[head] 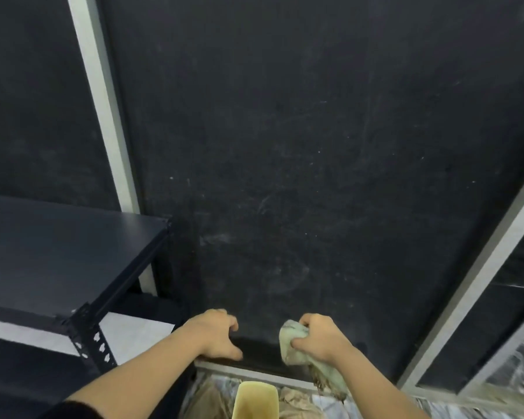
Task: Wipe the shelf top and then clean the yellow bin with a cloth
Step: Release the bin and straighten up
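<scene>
Head: crumpled pale-green cloth (297, 343), frayed

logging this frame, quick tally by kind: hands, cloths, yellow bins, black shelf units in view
hands: 2, left hand and right hand
cloths: 1, pale green cloth gripped by the right hand
yellow bins: 1, yellow bin at the bottom edge
black shelf units: 1, black shelf on the left
total: 5
</scene>
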Tool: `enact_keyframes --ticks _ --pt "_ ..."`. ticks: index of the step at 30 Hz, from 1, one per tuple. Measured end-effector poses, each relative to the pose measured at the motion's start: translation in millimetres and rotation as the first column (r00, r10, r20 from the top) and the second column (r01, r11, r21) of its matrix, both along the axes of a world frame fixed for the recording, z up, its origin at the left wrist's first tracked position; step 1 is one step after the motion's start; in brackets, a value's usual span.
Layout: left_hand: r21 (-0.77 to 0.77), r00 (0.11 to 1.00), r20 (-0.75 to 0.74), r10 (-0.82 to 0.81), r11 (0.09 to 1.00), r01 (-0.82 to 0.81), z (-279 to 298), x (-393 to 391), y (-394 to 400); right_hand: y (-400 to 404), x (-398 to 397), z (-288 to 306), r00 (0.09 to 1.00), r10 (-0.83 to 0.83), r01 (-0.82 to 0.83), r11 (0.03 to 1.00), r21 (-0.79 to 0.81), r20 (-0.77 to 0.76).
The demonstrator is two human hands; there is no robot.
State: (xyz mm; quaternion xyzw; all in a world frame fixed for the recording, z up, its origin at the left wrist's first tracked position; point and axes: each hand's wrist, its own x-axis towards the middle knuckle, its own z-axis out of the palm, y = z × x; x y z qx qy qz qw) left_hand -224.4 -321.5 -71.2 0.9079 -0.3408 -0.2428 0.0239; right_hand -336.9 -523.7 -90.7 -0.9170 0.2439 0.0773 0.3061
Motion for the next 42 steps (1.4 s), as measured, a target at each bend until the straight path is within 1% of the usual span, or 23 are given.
enact_keyframes --ticks 5,11,17,23,33,38,42 --pt "-0.013 0.998 0.027 0.054 0.998 -0.053 4 -4 7 1 3 2 0.999 0.042 -0.042 0.999 -0.012 0.004" --pt "-0.025 0.994 0.015 0.105 0.994 -0.105 7 -12 17 4 8 5 0.997 0.083 -0.083 0.996 -0.016 -0.006" --pt "-0.063 0.987 0.012 0.161 0.985 -0.160 18 -6 41 22 31 16 0.987 0.157 -0.156 0.987 -0.023 0.024" --pt "-0.076 0.970 0.068 0.235 0.970 -0.230 32 29 87 67 86 35 0.967 0.246 -0.246 0.969 -0.009 0.070" --pt "-0.106 0.918 0.142 0.371 0.928 -0.358 61 117 195 178 206 62 0.916 0.362 -0.369 0.930 0.006 0.171" --pt "-0.075 0.896 0.153 0.417 0.909 -0.410 59 159 238 228 257 74 0.890 0.407 -0.415 0.910 -0.006 0.208" --pt "-0.067 0.887 0.146 0.437 0.899 -0.432 49 184 257 253 286 72 0.882 0.417 -0.425 0.905 -0.014 0.219"
